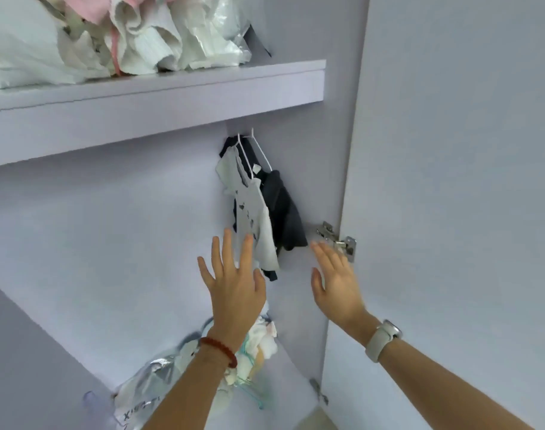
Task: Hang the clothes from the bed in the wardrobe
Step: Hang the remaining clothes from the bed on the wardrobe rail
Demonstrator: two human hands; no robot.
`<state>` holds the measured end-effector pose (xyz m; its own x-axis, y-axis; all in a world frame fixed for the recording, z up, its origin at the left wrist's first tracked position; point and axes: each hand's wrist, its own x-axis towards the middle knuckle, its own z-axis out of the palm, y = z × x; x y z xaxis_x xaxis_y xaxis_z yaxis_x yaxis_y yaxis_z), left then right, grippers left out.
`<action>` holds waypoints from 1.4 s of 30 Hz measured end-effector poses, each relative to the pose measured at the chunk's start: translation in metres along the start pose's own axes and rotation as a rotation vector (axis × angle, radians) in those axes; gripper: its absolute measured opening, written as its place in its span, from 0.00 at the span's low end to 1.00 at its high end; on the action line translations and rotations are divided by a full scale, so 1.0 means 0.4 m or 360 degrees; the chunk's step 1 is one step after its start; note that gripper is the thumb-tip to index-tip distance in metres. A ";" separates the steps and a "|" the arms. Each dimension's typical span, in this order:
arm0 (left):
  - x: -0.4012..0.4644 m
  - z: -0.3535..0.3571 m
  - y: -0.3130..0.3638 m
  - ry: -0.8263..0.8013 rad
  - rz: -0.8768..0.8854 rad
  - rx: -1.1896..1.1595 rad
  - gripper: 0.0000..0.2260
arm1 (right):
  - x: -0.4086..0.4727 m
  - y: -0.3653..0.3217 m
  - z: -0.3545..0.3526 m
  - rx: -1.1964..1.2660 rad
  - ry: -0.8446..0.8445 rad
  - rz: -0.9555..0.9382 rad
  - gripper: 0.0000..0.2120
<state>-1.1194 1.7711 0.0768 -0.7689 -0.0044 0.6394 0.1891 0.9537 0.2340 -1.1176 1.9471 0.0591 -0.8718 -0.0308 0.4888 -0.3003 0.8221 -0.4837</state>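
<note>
Both hands, left point(234, 283) and right point(336, 283), spread empty below hung clothes point(258, 209).

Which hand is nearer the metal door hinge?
Right. The right hand has its fingertips just below and left of the hinge; the left hand is farther left, below the light hanging garment.

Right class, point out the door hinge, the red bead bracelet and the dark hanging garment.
door hinge point(339, 240), head view, metal arm.
red bead bracelet point(220, 349), head view, beads across left wrist.
dark hanging garment point(285, 212), head view, middle of cloth.
</note>
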 end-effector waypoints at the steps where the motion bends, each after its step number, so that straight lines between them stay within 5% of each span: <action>1: -0.045 0.023 0.009 -0.0110 0.0015 -0.0057 0.28 | -0.065 0.014 -0.004 -0.0036 -0.0021 0.0096 0.22; 8: -0.316 0.113 0.149 -0.0786 0.0361 -0.0411 0.22 | -0.532 0.099 -0.107 -0.0418 -0.0052 0.0932 0.22; 13: -0.553 0.090 0.299 -0.1239 0.0925 -0.0556 0.21 | -0.898 0.057 -0.217 -0.0565 0.0085 0.1521 0.21; 22: -0.982 -0.078 0.573 -0.1639 0.2028 -0.0972 0.17 | -1.478 -0.165 -0.287 -0.0580 0.0633 0.2586 0.18; 28: -1.265 -0.247 0.754 -0.1683 0.2613 -0.0990 0.18 | -1.814 -0.337 -0.329 -0.0474 0.1016 0.3041 0.17; 36: -1.748 -0.493 0.821 -0.2104 0.3175 -0.0696 0.20 | -2.286 -0.504 -0.408 -0.0302 0.1432 0.3486 0.17; 42: -2.031 -0.587 0.825 -0.2339 0.3303 -0.0408 0.23 | -2.617 -0.556 -0.485 -0.0323 0.1558 0.3776 0.19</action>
<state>-0.2888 2.0189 -0.1935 0.6285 0.5832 -0.5146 0.7775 -0.4894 0.3950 -0.0632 1.9069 -0.2043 0.7242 0.5795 -0.3739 0.4194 -0.8004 -0.4283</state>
